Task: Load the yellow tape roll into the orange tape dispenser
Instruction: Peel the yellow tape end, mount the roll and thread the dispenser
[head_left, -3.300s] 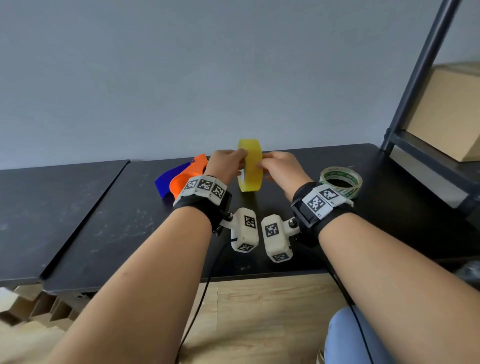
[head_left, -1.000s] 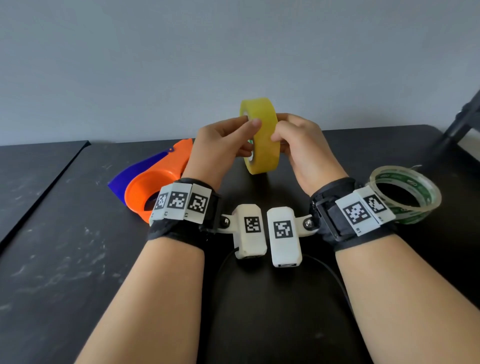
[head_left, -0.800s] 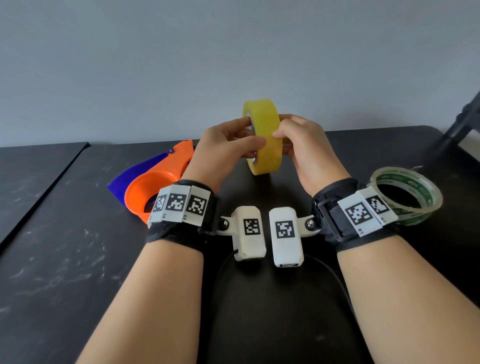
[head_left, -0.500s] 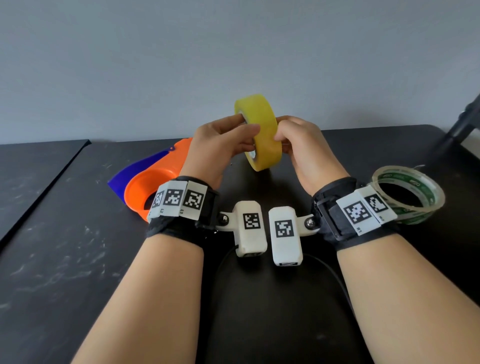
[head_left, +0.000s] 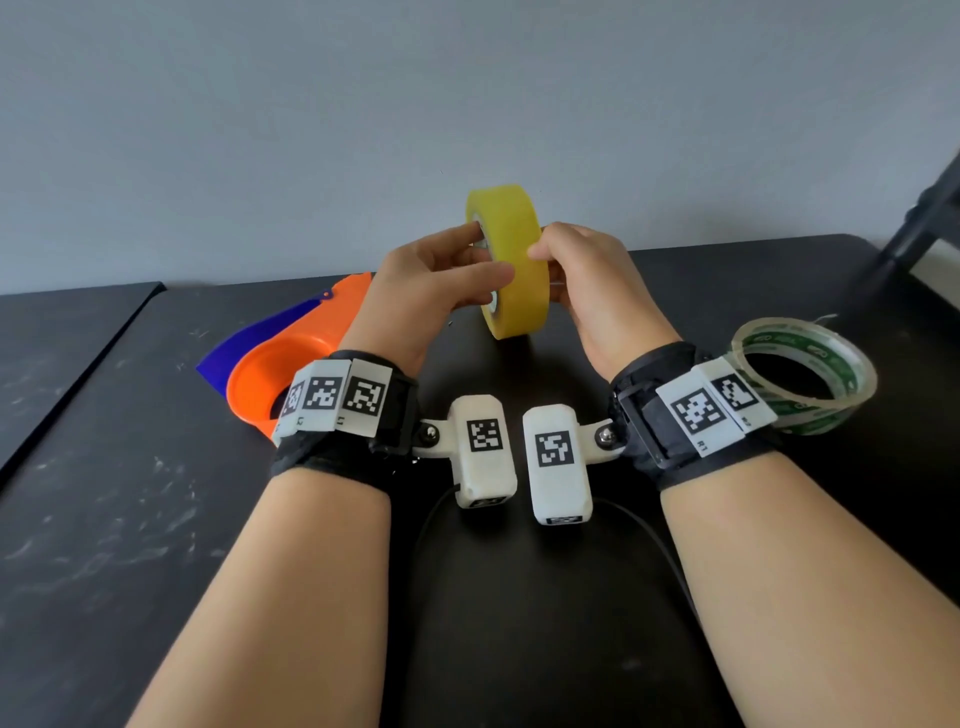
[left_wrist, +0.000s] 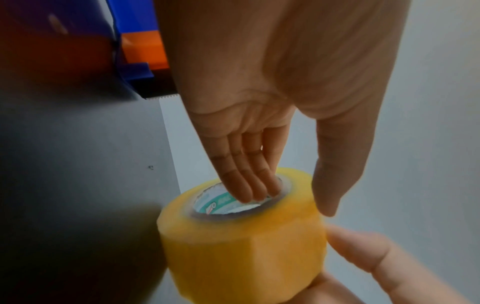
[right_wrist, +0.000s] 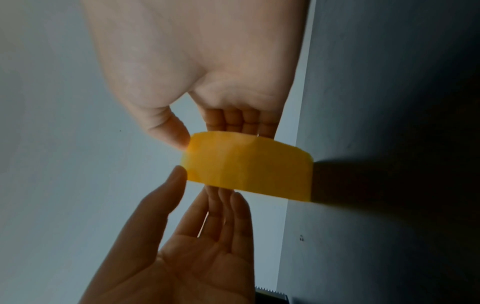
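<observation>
The yellow tape roll (head_left: 511, 260) stands on edge in the air above the black table (head_left: 130, 519), held between both hands. My left hand (head_left: 485, 262) pinches its wall: in the left wrist view its fingers (left_wrist: 257, 191) reach into the roll's core (left_wrist: 228, 203) and the thumb lies on the outside. My right hand (head_left: 550, 260) grips the other side, thumb on the outer rim (right_wrist: 182, 142), fingers tucked behind the roll (right_wrist: 249, 170). The orange tape dispenser (head_left: 291, 364) with its blue part (head_left: 244, 348) lies on the table, left of my left wrist.
A clear roll with green print (head_left: 805, 374) lies flat on the table by my right wrist. A grey wall (head_left: 467, 104) stands behind the table. A dark shelf post (head_left: 924, 218) rises at the far right. The dispenser's serrated blade (right_wrist: 270, 296) shows below the hands.
Since 3.3 s ago the roll has been lifted off the table and the view has come closer. Over the last second both hands shifted their fingers and turned and tilted the roll slightly.
</observation>
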